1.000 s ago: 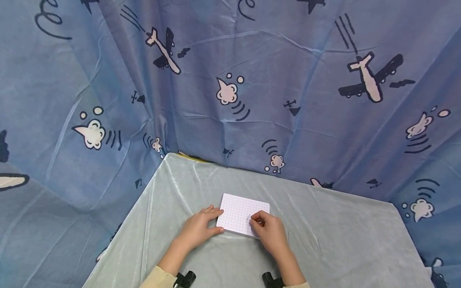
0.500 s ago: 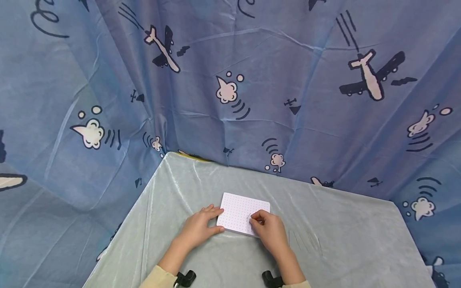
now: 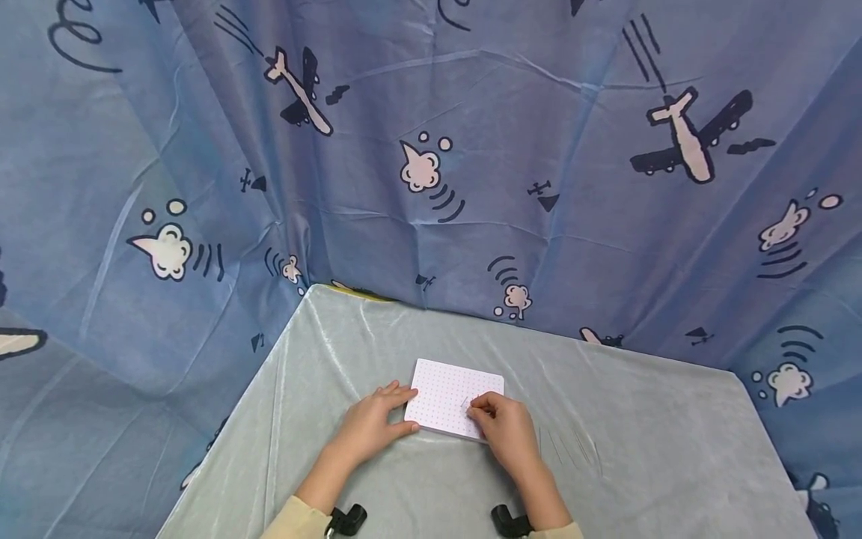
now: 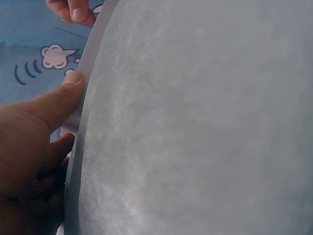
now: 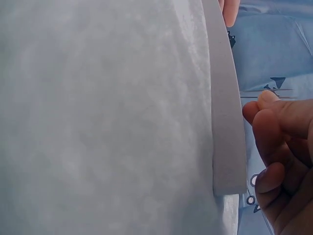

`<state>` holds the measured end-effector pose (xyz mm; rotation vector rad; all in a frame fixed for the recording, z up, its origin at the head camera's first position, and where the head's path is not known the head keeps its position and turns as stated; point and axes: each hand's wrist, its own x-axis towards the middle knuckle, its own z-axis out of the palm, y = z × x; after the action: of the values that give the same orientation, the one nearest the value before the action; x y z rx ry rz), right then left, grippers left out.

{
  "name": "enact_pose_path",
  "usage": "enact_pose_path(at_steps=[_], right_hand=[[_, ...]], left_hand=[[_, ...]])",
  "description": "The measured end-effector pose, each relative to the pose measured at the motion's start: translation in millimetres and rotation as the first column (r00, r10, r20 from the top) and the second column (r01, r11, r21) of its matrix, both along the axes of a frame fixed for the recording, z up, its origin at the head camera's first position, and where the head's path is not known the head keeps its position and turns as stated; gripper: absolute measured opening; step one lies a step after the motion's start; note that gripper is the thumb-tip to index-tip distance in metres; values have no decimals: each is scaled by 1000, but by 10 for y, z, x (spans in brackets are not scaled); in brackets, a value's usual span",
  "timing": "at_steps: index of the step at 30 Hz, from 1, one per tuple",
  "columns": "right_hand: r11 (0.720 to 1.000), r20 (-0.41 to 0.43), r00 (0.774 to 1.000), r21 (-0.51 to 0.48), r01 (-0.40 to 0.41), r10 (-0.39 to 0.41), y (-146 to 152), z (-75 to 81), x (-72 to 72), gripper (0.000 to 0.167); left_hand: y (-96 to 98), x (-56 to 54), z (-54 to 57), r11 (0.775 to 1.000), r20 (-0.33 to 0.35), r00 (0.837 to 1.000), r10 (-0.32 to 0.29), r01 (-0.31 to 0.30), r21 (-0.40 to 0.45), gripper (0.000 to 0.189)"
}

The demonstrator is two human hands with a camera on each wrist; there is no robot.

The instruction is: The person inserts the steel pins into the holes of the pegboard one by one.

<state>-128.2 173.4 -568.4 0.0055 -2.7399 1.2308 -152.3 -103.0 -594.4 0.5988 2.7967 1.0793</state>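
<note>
A pale board (image 3: 444, 389) with a grid of small pink dots lies on the cloth-covered table, its thick side visible in the right wrist view. My left hand (image 3: 370, 425) rests at its left end, the thumb (image 4: 73, 85) against the near edge and the fingertips at the left edge. Over the board's right part, my right hand (image 3: 503, 430) pinches a thin needle (image 5: 288, 89) between thumb and forefinger. Another thin line shows close beside it. Where the needle's tip meets the board is too small to tell.
Several thin needles (image 3: 569, 449) lie on the grey cloth (image 3: 673, 449) to the right of my right hand. A blue curtain (image 3: 377, 150) with printed airplanes hangs behind and beside the table. Black wrist-mounted devices (image 3: 510, 522) sit near both sleeves.
The view has shifted slightly. My right hand stays over nearly the same spot on the board, with only a slight finger movement; my left hand keeps its place.
</note>
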Motion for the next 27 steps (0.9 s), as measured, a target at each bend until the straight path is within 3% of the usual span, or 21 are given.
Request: enact_pose_path(at_steps=[14, 19, 27], right_hand=[[999, 10, 999, -15, 48, -47, 141, 62, 53, 8], [996, 53, 995, -30, 85, -84, 213, 57, 72, 7], [992, 38, 992, 45, 119, -120, 427, 50, 96, 6]], left_hand=[[17, 18, 19, 1000, -6, 1000, 3, -3, -7, 65], [29, 23, 22, 1000, -15, 1000, 1, -1, 6, 64], [38, 32, 18, 1000, -25, 1000, 5, -5, 20, 63]])
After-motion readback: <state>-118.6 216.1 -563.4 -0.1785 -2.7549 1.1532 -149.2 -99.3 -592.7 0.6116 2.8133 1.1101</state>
